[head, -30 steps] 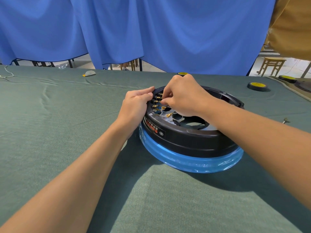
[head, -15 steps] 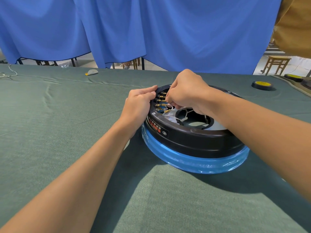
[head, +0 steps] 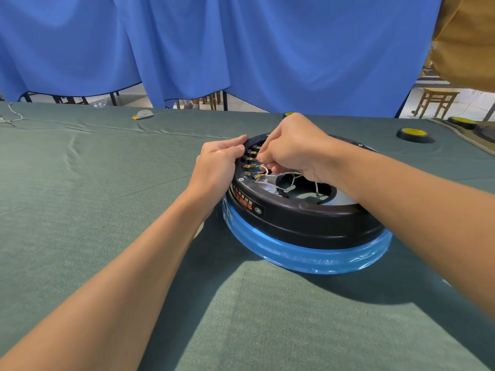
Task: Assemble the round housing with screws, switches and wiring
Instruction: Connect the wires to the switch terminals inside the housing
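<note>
Inside round housing (head: 308, 218), white wires (head: 286, 174), brass terminals (head: 249, 166)

Round housing (head: 308, 218) on the table (head: 80, 183), disc (head: 411, 134) behind right.

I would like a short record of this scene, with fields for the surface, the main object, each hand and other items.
surface: table covered in green cloth
main object: round black housing, on a ring wrapped in blue film
left hand: grips the housing's left rim
right hand: pinches a white wire beside the brass terminals inside the housing
other items: yellow-topped disc, far right
</note>
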Available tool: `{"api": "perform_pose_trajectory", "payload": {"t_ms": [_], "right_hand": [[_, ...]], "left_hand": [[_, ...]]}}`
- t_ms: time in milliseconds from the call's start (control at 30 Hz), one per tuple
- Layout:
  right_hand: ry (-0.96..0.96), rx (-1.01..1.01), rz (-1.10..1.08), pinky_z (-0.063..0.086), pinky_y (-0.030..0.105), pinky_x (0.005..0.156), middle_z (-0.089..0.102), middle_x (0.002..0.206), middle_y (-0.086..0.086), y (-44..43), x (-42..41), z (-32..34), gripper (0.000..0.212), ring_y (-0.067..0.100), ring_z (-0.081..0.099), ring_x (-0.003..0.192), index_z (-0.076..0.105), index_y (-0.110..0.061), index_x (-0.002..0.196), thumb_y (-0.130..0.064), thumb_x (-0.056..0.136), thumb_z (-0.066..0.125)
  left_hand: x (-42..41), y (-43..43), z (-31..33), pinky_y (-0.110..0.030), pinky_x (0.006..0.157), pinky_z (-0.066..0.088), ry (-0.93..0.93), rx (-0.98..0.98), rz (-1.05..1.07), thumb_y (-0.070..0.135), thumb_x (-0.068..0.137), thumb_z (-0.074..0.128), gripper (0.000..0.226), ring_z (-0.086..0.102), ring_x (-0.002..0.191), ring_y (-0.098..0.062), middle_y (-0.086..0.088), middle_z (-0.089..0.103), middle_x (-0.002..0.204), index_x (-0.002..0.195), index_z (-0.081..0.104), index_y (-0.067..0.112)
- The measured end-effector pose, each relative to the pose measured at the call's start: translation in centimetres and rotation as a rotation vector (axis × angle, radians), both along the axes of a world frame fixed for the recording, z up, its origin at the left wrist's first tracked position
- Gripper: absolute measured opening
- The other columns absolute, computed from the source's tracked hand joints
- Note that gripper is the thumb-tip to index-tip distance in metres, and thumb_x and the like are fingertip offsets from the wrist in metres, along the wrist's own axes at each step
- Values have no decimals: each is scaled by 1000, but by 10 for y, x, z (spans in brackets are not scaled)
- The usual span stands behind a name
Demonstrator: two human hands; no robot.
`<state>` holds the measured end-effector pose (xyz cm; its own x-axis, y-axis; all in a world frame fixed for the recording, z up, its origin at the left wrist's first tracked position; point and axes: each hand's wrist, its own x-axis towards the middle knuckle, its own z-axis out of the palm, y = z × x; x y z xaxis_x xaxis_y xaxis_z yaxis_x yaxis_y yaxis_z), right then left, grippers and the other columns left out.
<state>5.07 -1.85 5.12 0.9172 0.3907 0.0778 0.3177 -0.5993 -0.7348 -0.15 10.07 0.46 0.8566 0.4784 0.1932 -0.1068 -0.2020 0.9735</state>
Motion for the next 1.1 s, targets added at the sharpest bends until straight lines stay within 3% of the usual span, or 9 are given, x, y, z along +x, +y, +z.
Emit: {"api": "perform_pose_trajectory", "payload": {"t_ms": [67,167,233,367,633,767,967,1100], "right_hand": [[-95,-60,57,60,41,79,69,79,12,-4,-3,1,9,21,67,74,73,-4,93,-9,87,69],[-332,-153,126,56,37,82,63,76,1,-9,-5,2,11,21,62,94,74,-13,87,-9,87,64],[-442,-190,166,53,33,83,57,70,-9,-13,-7,3,13,20,59,96,74,-18,84,-11,86,63],[-422,-227,290,53,26,75,56,66,-18,-19,-8,4,9,12,62,85,77,-19,85,-17,84,69],[-416,-224,284,43,16,58,58,66,-12,-14,-5,0,1,4,56,72,77,-18,82,-18,82,76],[-415,-222,277,42,17,57,59,68,-10,-12,-5,0,2,4,55,72,77,-16,83,-16,82,76],[-450,-227,242,47,24,68,53,69,-5,-7,-6,-3,7,16,53,81,76,-13,81,-9,83,70],[-410,-187,215,46,24,66,62,78,3,-5,-6,-3,8,16,55,88,77,-10,87,-9,82,71]], "left_hand": [[-1,0,1,-44,101,49,-1,-5,-6,8,97,49,34,65,109,-30,-4,70,110,126,64,14],[-1,0,1,-44,100,50,-7,-18,-13,7,97,48,33,65,108,-28,-7,69,115,126,64,12],[-1,-1,2,-41,100,50,-8,-20,-15,6,97,48,33,65,109,-26,-9,68,118,127,63,11],[-2,-2,3,-41,99,51,-15,-37,-22,5,98,47,34,65,107,-26,-10,69,116,127,63,9],[-2,-1,3,-40,101,49,-16,-17,-13,5,96,48,34,66,107,-24,-6,69,114,126,64,10],[0,0,1,-39,105,46,-18,-20,-13,5,96,49,34,64,111,-20,-7,68,119,125,64,10],[2,1,-1,-38,108,43,-21,-28,-7,4,95,50,34,61,116,-21,-8,67,123,125,64,8],[2,1,-1,-39,107,44,-18,-25,-13,4,95,49,35,61,116,-20,-7,67,123,126,63,9]]}}
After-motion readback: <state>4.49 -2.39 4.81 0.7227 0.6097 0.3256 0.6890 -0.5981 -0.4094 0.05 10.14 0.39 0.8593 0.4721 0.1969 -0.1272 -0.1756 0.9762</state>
